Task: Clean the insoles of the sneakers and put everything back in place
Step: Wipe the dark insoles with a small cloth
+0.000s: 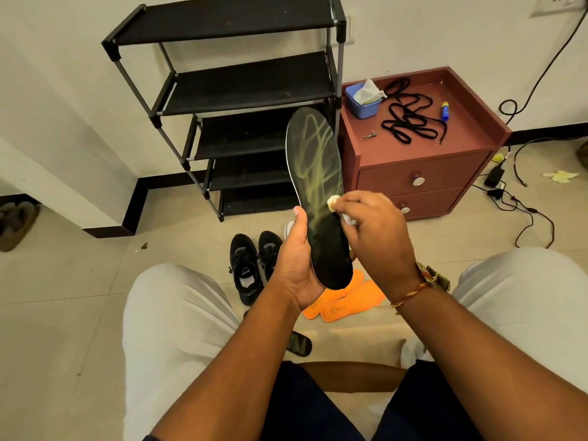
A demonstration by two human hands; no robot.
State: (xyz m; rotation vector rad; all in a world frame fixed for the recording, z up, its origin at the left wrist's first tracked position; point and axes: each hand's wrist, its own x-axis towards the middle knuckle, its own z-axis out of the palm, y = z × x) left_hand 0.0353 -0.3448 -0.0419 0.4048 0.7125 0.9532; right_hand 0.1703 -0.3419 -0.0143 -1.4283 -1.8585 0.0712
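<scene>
My left hand [294, 265] grips the heel end of a black insole [315, 173] with yellow-green streaks, held upright in front of me. My right hand [378, 230] pinches a small white wipe [334, 203] and presses it against the insole's right edge, near its middle. Two orange insoles [346, 300] lie on the floor below my hands. A pair of black sneakers [251, 262] stands on the tiles to the left of them. Another dark insole [299, 343] lies on the floor between my knees, partly hidden by my left arm.
A black shoe rack [229, 87] stands against the wall. Beside it is a red-brown bedside cabinet [423, 173] carrying black laces [410, 119], a blue tub of wipes [362, 100] and a small blue tube [444, 110]. Cables [515, 198] trail across the floor at right. Sandals [16, 221] lie far left.
</scene>
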